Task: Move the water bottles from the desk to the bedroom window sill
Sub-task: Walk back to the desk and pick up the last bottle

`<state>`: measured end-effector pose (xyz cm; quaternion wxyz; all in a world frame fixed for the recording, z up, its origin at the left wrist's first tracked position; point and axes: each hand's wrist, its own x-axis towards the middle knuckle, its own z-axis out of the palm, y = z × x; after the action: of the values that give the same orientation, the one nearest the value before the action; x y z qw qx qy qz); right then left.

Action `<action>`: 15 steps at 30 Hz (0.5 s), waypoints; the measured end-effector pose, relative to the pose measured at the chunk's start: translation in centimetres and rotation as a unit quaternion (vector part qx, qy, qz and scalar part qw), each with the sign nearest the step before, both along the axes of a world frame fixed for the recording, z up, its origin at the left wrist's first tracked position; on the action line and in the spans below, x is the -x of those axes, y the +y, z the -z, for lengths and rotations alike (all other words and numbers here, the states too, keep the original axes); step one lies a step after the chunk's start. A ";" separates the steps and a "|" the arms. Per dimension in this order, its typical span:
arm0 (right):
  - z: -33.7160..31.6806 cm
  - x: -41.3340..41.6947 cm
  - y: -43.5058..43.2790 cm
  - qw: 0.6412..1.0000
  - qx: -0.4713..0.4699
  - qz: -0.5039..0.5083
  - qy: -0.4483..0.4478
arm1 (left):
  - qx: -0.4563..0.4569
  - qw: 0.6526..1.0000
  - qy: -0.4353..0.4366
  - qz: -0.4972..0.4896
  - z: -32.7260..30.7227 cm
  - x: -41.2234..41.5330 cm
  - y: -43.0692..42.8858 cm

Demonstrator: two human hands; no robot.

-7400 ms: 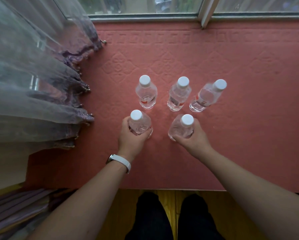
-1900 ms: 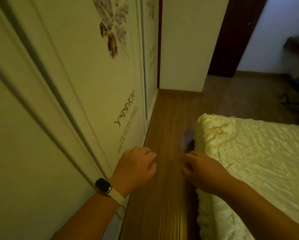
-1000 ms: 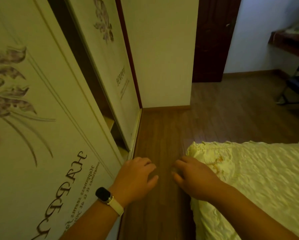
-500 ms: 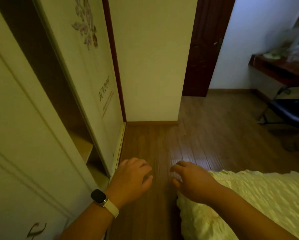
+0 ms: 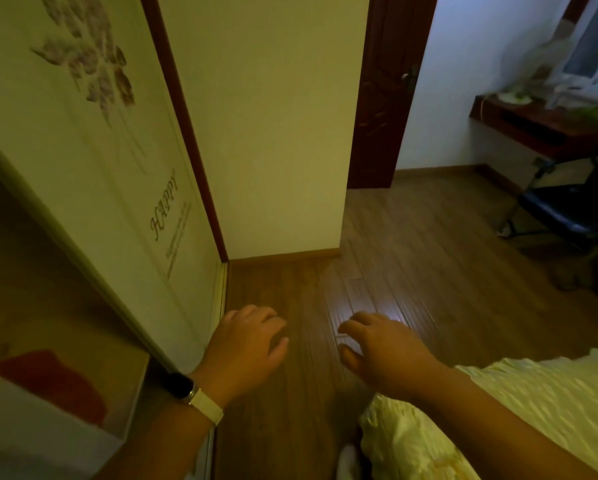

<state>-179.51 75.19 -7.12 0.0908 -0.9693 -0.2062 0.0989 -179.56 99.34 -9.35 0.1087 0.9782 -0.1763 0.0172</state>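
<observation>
No water bottle shows in the head view. My left hand (image 5: 247, 344), with a watch on the wrist, floats palm down over the wooden floor, fingers loosely curled and holding nothing. My right hand (image 5: 382, 348) hovers beside it, a little apart, fingers spread and slightly bent, also holding nothing. A dark wooden desk (image 5: 536, 123) stands at the far right under a window, with blurred pale and green things on it that I cannot make out.
A wardrobe (image 5: 93, 161) with a flowered sliding door lines the left, its near section open on a shelf. A bed with a yellow cover (image 5: 519, 414) fills the lower right. A wall corner (image 5: 273, 133), a dark door (image 5: 384, 98) and a black chair (image 5: 567, 213) lie ahead.
The view has advanced along the wardrobe and swung right, bringing the desk, window and chair closer. Both hands have stayed empty and in front of me.
</observation>
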 end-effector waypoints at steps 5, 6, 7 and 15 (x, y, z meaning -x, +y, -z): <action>2.6 -9.5 -1.7 1.000 -0.008 0.008 0.011 | -0.008 1.000 0.007 -0.018 1.4 -8.8 -0.4; 3.1 -11.7 -2.1 1.000 -0.011 0.010 0.015 | -0.015 1.000 0.005 -0.020 1.7 -10.8 -0.7; 3.6 -14.4 -2.7 1.000 -0.017 0.010 0.015 | -0.023 0.999 0.002 -0.022 1.9 -13.4 -1.1; 1.2 -32.0 -9.6 0.998 -0.045 0.041 -0.014 | -0.043 0.999 0.001 -0.010 -1.9 -31.8 -8.0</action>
<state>-147.55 65.60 -8.35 0.1357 -0.9731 -0.1718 0.0721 -147.74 91.37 -7.50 0.0667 0.9836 -0.1674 0.0097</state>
